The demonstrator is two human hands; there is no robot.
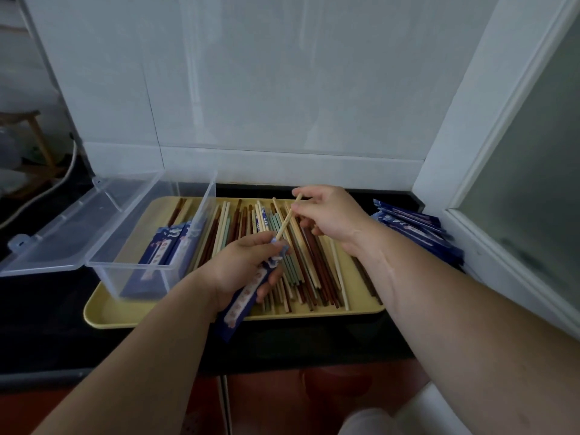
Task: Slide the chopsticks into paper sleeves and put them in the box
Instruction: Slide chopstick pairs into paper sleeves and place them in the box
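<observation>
Chopsticks [286, 220], pale ones pinched near the top end by my right hand [329, 215], enter tip-first the mouth of a blue paper sleeve [248, 296] that my left hand [241, 265] grips, at centre frame above the yellow tray [103, 312]. A few sleeved pairs [166, 249] lie in the clear plastic box [131, 265] at left, lid [62, 227] open. Loose chopsticks [310, 265] still crowd the tray, and empty sleeves [417, 227] are stacked at right. I judge most of the job remains.

Bare forearms [455, 309]; pale garment [372, 422]
</observation>
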